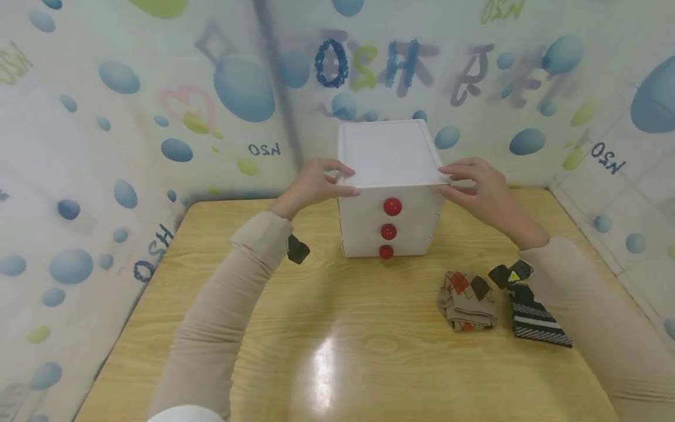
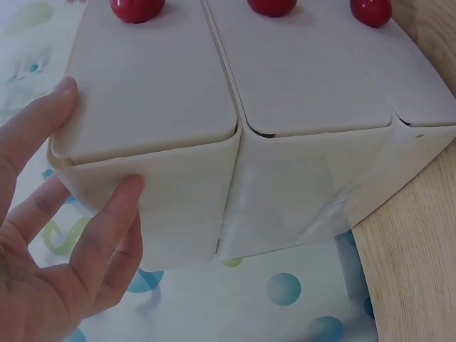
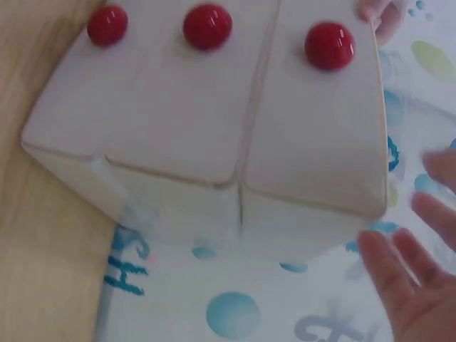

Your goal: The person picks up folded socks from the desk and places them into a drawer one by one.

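A white box of three stacked drawers [image 1: 392,223] stands at the far side of the table, each drawer front bearing a round red knob [image 1: 392,206]. At its upper left front corner my left hand [image 1: 316,184] touches the edge; in the left wrist view one fingertip lies against the side wall. My right hand [image 1: 482,190] is at the opposite upper corner with fingers spread. In the right wrist view those fingers are blurred and extended, beside the box's edge; contact is hard to tell. All the drawers look pushed in.
A folded beige argyle cloth piece [image 1: 466,302] lies on the wooden table [image 1: 295,328] at the right. Next to it is a dark striped folded cloth piece [image 1: 538,319], close to my right sleeve. Patterned wall sheeting [image 1: 253,88] borders the table's back and sides.
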Motion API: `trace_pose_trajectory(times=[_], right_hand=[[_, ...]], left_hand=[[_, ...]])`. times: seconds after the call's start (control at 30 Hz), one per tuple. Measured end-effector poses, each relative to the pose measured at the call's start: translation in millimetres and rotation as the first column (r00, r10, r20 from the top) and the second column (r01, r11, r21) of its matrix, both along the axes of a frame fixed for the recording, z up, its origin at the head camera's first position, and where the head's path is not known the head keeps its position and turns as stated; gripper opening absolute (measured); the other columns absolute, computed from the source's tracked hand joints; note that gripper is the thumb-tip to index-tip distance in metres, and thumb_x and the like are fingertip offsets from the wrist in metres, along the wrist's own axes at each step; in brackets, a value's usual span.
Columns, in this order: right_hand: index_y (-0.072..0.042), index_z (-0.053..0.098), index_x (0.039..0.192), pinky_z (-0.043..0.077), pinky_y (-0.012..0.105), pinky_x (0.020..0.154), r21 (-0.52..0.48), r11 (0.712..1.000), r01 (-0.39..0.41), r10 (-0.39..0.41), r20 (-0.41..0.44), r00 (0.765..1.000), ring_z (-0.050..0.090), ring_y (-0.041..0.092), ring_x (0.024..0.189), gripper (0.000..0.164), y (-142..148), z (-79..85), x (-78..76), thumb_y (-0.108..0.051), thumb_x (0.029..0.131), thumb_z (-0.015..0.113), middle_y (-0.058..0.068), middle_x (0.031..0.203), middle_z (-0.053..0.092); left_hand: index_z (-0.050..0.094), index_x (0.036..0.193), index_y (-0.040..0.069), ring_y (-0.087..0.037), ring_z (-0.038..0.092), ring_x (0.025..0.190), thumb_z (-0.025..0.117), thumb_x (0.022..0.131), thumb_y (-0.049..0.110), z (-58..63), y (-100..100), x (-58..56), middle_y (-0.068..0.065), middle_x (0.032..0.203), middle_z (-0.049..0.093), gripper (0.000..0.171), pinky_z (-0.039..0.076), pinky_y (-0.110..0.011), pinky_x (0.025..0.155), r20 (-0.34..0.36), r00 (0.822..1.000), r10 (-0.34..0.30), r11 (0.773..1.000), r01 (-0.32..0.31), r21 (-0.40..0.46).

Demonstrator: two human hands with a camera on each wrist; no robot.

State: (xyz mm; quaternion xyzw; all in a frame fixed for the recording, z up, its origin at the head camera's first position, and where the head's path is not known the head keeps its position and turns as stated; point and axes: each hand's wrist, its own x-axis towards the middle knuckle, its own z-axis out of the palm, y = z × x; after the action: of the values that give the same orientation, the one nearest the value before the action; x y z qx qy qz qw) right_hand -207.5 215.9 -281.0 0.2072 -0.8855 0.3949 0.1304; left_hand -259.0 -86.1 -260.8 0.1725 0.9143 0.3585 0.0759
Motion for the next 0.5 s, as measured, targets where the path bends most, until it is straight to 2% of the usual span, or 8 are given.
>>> trace_pose_trajectory(times=[0.07, 0.17, 0.3, 0.4, 0.5], right_hand=[[0.000, 0.061, 0.108, 0.049, 0.021, 0.074, -0.096, 0.995, 0.027, -0.037, -0.097, 0.995, 0.054, 0.012, 0.091, 0.029, -3.0, -8.6, 8.7, -0.009, 0.082, 0.063, 0.009, 0.102, 0.053], [0.007, 0.062, 0.100, 0.047, 0.011, 0.068, -0.265, 0.964, 0.019, -0.072, -0.192, 0.979, 0.054, 0.004, 0.086, 0.022, -14.5, -21.5, 24.5, 0.003, 0.079, 0.062, 0.011, 0.096, 0.057], [0.015, 0.060, 0.094, 0.048, 0.013, 0.066, -0.397, 0.917, -0.034, -0.033, -0.160, 0.986, 0.054, 0.003, 0.085, 0.017, -35.4, -37.7, 43.9, 0.013, 0.077, 0.057, 0.015, 0.093, 0.058], [0.015, 0.060, 0.092, 0.048, 0.013, 0.066, -0.413, 0.909, -0.062, 0.027, -0.090, 0.996, 0.053, 0.001, 0.084, 0.015, -48.8, -51.6, 50.4, 0.015, 0.078, 0.055, 0.018, 0.091, 0.058], [0.015, 0.059, 0.092, 0.048, 0.014, 0.066, -0.415, 0.906, -0.084, 0.069, -0.051, 0.996, 0.053, 0.001, 0.082, 0.014, -60.8, -65.4, 50.1, 0.015, 0.078, 0.055, 0.024, 0.090, 0.056]], left_hand=[[0.061, 0.109, 0.020, -0.023, 0.052, 0.104, 0.073, 0.069, 0.041, 0.0, 0.4, 0.4, 0.001, 0.126, 0.047, 0.047, 0.048, -0.033, 0.079, 0.000, 1.000, 0.001, 1.000, -0.001, 0.003], [0.061, 0.108, 0.021, -0.022, 0.052, 0.104, 0.073, 0.068, 0.041, 0.1, 0.8, 0.6, 0.002, 0.127, 0.047, 0.047, 0.047, -0.032, 0.079, 0.000, 1.000, 0.005, 1.000, -0.005, -0.001], [0.061, 0.109, 0.022, -0.021, 0.052, 0.105, 0.073, 0.068, 0.042, 0.3, 1.2, -0.4, 0.002, 0.128, 0.047, 0.048, 0.047, -0.031, 0.079, 0.006, 1.000, 0.008, 1.000, -0.008, -0.006], [0.061, 0.110, 0.021, -0.022, 0.052, 0.105, 0.074, 0.067, 0.042, 0.2, 1.0, -1.1, 0.002, 0.128, 0.046, 0.049, 0.047, -0.032, 0.080, 0.012, 1.000, 0.009, 1.000, -0.009, 0.000], [0.061, 0.110, 0.021, -0.023, 0.052, 0.106, 0.074, 0.067, 0.041, -0.2, 0.1, -1.1, 0.002, 0.128, 0.046, 0.049, 0.047, -0.033, 0.080, 0.019, 1.000, 0.017, 1.000, -0.017, 0.009]])
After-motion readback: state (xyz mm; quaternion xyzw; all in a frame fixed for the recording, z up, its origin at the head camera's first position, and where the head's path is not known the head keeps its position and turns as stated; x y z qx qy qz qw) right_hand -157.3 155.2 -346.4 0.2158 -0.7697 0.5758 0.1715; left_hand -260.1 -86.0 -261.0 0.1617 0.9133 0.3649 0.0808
